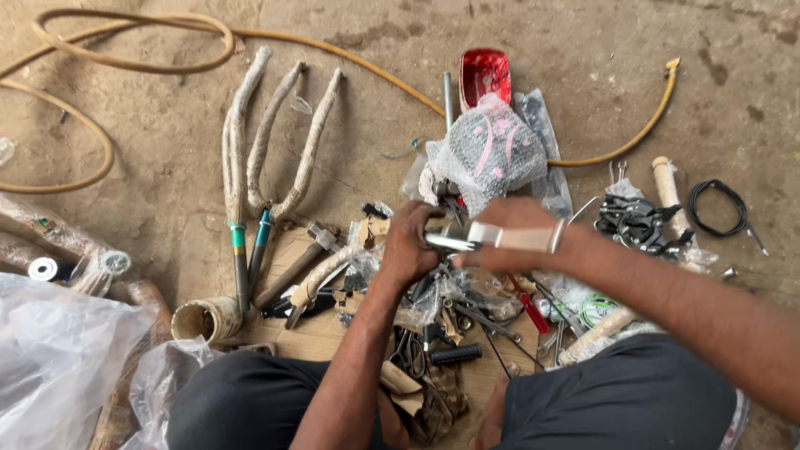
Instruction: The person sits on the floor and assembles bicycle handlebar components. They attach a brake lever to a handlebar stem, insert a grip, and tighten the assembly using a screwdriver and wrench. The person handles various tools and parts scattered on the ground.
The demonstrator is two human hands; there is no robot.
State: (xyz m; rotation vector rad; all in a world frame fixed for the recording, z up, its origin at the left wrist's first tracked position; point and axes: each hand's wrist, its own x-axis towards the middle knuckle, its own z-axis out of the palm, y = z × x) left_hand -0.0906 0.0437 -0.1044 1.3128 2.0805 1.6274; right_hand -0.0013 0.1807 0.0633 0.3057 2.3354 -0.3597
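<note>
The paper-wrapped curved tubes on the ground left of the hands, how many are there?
3. They lie side by side: the left tube, the middle tube, the right tube. They converge toward the bottom. More wrapped parts elsewhere may hide others.

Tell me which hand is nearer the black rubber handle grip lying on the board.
Left. The left hand is above the black handle grip and slightly to its left, closed on a shiny metal tube. The right hand holds the tube's wrapped end, farther up and right.
</note>
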